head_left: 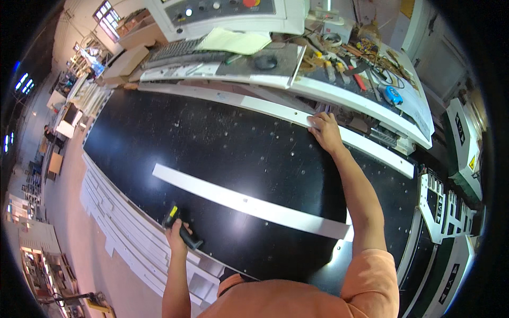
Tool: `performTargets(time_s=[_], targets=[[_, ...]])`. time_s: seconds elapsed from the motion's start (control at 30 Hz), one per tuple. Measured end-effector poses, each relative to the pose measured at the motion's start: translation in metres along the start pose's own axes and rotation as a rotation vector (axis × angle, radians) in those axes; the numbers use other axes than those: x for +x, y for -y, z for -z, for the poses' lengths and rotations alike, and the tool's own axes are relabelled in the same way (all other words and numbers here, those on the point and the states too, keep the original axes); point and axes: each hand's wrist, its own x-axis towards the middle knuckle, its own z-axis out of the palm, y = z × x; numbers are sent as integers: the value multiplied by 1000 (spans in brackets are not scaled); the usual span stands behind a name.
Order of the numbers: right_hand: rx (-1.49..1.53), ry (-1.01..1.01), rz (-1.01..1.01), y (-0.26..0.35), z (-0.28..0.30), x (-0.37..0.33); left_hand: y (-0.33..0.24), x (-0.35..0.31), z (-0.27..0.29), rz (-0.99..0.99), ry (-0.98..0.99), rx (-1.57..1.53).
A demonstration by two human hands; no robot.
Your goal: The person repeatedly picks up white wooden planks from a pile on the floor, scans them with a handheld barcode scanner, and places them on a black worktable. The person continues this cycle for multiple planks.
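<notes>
My left hand [176, 236] is closed around a black handheld barcode scanner [191, 241] with a yellow patch on top, over the near left edge of the black table [228, 153]. Far out to the right, my right hand [326, 132] grips a long white strip [270, 107] lying along the table's far edge, its fingers bent over the strip. Between my hands a shorter white strip [246, 202] lies flat and slanted across the black surface. The right end of that strip is close to my right forearm.
Beyond the table stand a control panel [212, 11], a keyboard [177, 50], a mouse [266, 62] and paper [233, 41]. Hand tools and a blue tape measure [393, 95] crowd a bench. White boards [119, 228] are stacked at the near left. Machine housings [460, 140] stand right.
</notes>
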Motion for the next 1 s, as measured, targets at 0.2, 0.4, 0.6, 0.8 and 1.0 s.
performTargets(time_s=[0.2, 0.4, 0.6, 0.8, 1.0], targets=[[89, 60, -12, 50, 38, -82, 7, 4, 0, 61, 7, -28], [-22, 164, -17, 125, 75, -140, 12, -8, -5, 5, -17, -1], [59, 270, 119, 231, 42, -192, 15, -10, -4, 16, -8, -54], [13, 119, 181, 232, 61, -175, 23, -12, -7, 49, -26, -64], [-53, 64, 118, 171, 111, -126, 21, -5, -8, 61, -39, -121]])
